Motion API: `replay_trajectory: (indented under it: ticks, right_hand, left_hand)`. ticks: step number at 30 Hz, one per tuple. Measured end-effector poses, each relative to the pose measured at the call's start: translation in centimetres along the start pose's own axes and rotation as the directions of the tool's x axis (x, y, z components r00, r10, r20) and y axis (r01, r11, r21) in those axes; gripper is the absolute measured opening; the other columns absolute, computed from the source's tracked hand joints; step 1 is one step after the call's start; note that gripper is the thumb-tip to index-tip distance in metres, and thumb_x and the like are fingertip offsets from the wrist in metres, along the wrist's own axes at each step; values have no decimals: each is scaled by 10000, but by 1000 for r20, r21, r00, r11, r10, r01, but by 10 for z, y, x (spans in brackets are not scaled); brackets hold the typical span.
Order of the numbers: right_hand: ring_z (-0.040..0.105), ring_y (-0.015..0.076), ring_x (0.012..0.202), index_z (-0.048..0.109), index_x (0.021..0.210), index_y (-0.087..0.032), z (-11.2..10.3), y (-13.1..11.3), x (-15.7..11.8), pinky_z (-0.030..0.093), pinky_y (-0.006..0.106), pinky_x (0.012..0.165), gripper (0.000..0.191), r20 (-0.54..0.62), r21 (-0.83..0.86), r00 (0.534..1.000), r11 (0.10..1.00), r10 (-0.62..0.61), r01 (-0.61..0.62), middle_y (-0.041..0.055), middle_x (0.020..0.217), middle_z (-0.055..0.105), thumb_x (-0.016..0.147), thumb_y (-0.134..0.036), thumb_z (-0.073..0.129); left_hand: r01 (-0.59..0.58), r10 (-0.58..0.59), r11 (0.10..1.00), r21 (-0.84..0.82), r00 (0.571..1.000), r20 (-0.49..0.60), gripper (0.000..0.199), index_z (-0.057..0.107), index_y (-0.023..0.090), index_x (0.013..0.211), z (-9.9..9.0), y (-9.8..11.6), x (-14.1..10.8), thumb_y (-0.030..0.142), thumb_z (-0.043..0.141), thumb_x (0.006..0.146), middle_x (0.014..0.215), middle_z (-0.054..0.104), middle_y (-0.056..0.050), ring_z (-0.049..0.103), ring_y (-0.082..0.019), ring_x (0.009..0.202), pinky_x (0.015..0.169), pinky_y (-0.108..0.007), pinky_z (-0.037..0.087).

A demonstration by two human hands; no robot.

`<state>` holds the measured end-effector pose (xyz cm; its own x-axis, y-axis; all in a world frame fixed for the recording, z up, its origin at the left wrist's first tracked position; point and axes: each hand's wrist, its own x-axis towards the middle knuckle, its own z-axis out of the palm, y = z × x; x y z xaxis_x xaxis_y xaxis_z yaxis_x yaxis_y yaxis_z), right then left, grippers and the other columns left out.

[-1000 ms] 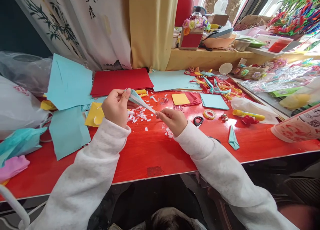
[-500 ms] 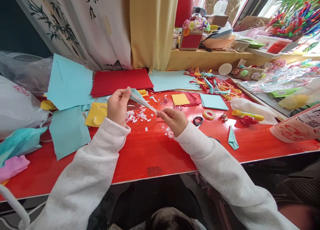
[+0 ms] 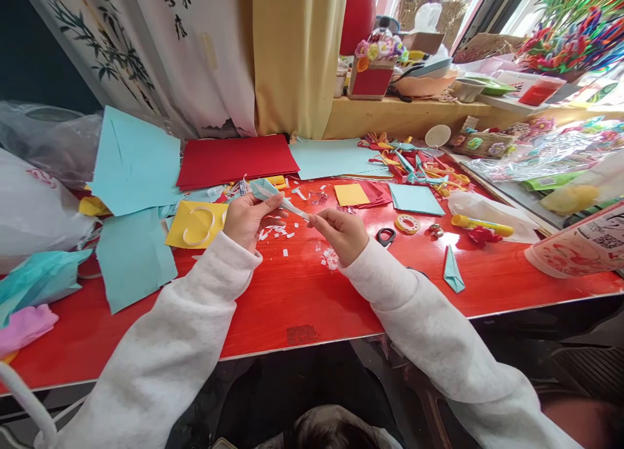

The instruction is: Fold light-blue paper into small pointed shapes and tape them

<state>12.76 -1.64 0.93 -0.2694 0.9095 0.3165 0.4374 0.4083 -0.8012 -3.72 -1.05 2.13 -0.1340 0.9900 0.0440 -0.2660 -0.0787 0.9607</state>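
Over the red table (image 3: 292, 306), my L hand (image 3: 245, 220) pinches the wide end of the folded blue paper (image 3: 291, 206), R hand (image 3: 342, 234) its narrow tip, prob. to hold it straight; scissors (image 3: 386, 235) nr R wrist, prob. for quick reach.

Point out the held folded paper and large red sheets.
Held folded paper (image 3: 293, 207), head view: on its pale strip.
Large red sheets (image 3: 238, 160), head view: middle of the top face.

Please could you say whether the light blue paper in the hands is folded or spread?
Folded: the light blue paper tapers into a narrow strip between the left hand and right hand.
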Motion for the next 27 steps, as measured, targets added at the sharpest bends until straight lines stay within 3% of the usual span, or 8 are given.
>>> replay_trajectory:
  ticks: [6, 9, 13, 17, 22, 24, 27]
  right_hand:
    - [269, 47, 417, 601, 724, -132, 1, -3, -2, 226, 191, 418, 308, -9, -54, 999, 998, -32, 31, -51, 448, 310, 768, -392, 442]
    - [280, 47, 419, 601, 728, -135, 1, -3, -2, 238, 189, 428, 296, -26, -71, 999, 997, -40, 38, -50, 449, 320, 769, -383, 445]
    - [292, 49, 419, 598, 718, -135, 0, -2, -2, 254, 192, 440, 300, -42, -87, 997, 995, -61, 57, -50, 446, 328, 770, -386, 443]
    - [291, 51, 410, 592, 719, -137, 1, -1, -2, 257, 197, 438, 303, -47, -104, 995, 991, -91, 86, -53, 436, 328, 775, -390, 436]
    - [296, 55, 388, 568, 727, -153, 4, 0, -4, 253, 205, 426, 283, -38, -177, 990, 976, -136, 128, -58, 422, 337, 783, -392, 427]
    - [371, 64, 403, 546, 743, -162, 2, 1, -3, 293, 204, 445, 261, -46, -178, 985, 972, -167, 156, -47, 443, 421, 791, -386, 419]
    - [534, 91, 549, 514, 789, -177, -3, 5, 1, 389, 223, 590, 183, -104, -150, 962, 960, -254, 237, -10, 596, 588, 811, -326, 410]
  left_hand:
    - [-51, 49, 999, -20, 996, -71, 186, 581, 93, 689, -1, -2, 1, 206, 677, 577, 551, 601, -2, 570, -87, 460, 458, -178, 491]
    - [-67, 68, 991, -112, 998, 5, 184, 591, 103, 712, 4, -1, 0, 231, 664, 603, 611, 604, 0, 576, -72, 522, 497, -159, 490]
    - [22, 0, 975, -220, 995, 103, 186, 609, 104, 714, 9, -3, -3, 231, 676, 594, 598, 576, 14, 549, -45, 528, 499, -131, 468]
    - [44, -22, 980, -195, 993, 118, 182, 632, 89, 696, 9, -8, -4, 228, 682, 589, 581, 571, 5, 520, -35, 487, 460, -132, 441]
    - [-59, 69, 990, -127, 995, 74, 154, 636, 94, 630, 7, -10, -5, 240, 674, 596, 486, 537, 11, 468, -40, 410, 381, -160, 381]
    - [-84, 95, 988, -129, 993, 77, 134, 641, 109, 631, 8, -8, -6, 232, 676, 592, 533, 571, 5, 490, -43, 436, 417, -169, 401]
    - [-79, 99, 991, -104, 973, 208, 161, 659, 145, 739, 9, 2, -10, 194, 674, 587, 789, 642, -26, 585, -93, 651, 603, -200, 462]
